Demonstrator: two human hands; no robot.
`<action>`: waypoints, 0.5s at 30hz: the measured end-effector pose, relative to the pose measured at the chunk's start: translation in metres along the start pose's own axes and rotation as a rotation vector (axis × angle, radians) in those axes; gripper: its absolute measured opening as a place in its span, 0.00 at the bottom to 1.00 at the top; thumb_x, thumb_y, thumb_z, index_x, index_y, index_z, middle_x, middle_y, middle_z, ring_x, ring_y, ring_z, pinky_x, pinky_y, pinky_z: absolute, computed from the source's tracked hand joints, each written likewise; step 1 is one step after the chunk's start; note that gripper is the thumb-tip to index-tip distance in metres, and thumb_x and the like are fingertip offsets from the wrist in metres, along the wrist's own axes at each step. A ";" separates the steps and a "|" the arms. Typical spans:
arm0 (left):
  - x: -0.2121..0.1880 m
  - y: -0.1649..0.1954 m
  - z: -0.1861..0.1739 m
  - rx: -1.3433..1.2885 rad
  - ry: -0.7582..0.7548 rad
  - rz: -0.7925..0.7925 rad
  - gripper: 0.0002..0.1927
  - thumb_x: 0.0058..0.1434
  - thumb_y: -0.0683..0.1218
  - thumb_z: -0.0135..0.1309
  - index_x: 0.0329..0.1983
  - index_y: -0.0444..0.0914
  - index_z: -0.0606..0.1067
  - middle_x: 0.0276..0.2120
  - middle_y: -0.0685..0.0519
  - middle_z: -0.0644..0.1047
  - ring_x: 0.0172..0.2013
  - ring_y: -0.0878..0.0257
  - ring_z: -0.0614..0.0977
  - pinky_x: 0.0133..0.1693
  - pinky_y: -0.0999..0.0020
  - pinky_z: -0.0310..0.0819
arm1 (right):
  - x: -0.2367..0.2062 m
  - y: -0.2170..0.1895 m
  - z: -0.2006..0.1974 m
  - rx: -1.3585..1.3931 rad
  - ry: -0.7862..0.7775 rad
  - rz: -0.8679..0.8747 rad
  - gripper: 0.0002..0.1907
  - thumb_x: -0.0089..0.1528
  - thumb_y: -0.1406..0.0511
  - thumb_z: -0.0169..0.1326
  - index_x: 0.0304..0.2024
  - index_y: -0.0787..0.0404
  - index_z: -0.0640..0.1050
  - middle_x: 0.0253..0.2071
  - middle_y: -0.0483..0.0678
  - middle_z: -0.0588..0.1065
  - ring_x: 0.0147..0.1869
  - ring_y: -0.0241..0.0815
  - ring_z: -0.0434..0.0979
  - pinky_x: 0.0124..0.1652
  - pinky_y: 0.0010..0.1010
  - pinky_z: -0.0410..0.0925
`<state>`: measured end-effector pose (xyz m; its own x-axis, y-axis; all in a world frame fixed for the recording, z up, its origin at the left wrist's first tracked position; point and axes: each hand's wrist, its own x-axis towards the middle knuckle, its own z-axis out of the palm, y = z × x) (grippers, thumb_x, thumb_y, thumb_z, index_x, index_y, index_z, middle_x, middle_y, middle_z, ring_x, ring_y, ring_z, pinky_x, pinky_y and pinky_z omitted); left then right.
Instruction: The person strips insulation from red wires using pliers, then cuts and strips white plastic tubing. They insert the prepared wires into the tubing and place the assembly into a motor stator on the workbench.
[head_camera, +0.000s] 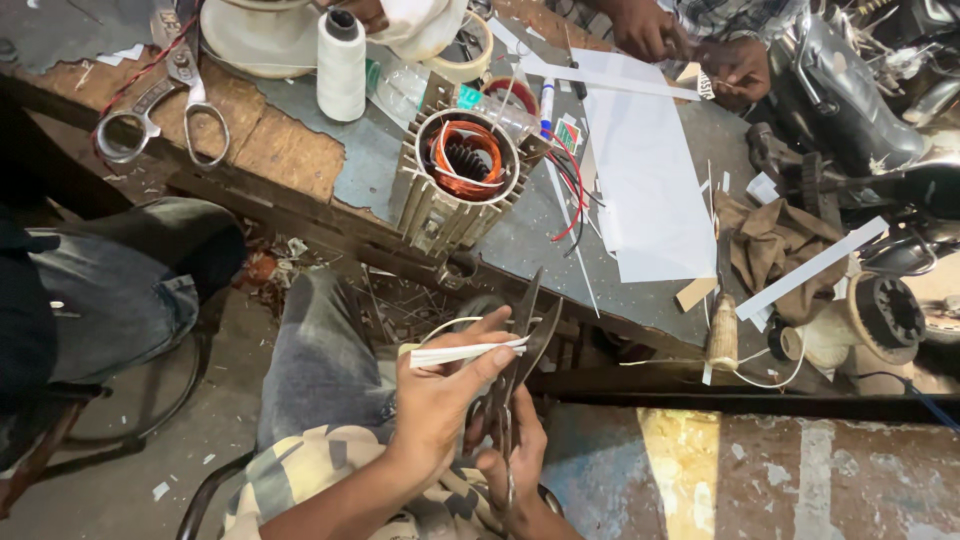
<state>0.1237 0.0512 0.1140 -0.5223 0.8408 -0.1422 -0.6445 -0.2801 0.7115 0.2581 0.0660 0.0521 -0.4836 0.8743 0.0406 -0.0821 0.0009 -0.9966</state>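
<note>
Grey worn workbench (520, 240), littered concrete floor (130, 470)

From my remote seat I log: a worn workbench (300, 150), its grey covering peeled back to bare brown board at the left; a grey concrete floor (130, 470) strewn with small white scraps; a dark round stool frame (150, 400) at lower left; scuffed, patchy flooring (760, 480) at lower right with yellowish staining. The light is warm and uneven.
</note>
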 end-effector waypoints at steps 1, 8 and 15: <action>0.001 -0.002 0.000 0.004 -0.023 0.042 0.10 0.57 0.37 0.65 0.42 0.29 0.83 0.50 0.39 0.83 0.57 0.62 0.83 0.52 0.69 0.79 | 0.000 -0.001 0.000 0.012 -0.004 0.017 0.68 0.43 0.32 0.65 0.68 0.73 0.63 0.27 0.43 0.72 0.29 0.32 0.72 0.28 0.23 0.65; 0.011 -0.009 -0.009 -0.269 -0.124 -0.033 0.07 0.59 0.36 0.63 0.40 0.33 0.79 0.54 0.49 0.79 0.46 0.62 0.82 0.47 0.68 0.79 | -0.008 -0.012 -0.001 0.205 -0.042 0.139 0.66 0.40 0.38 0.71 0.65 0.75 0.64 0.23 0.44 0.70 0.23 0.33 0.70 0.21 0.24 0.62; 0.017 -0.014 -0.025 -0.348 -0.224 -0.207 0.06 0.67 0.39 0.60 0.42 0.37 0.73 0.47 0.45 0.78 0.40 0.63 0.83 0.35 0.69 0.79 | -0.013 -0.008 -0.008 0.337 -0.155 0.128 0.60 0.43 0.42 0.73 0.60 0.79 0.65 0.21 0.46 0.70 0.20 0.34 0.70 0.19 0.25 0.61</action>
<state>0.1100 0.0576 0.0847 -0.2538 0.9641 -0.0781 -0.8917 -0.2020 0.4051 0.2719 0.0583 0.0590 -0.6319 0.7736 -0.0466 -0.2817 -0.2852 -0.9161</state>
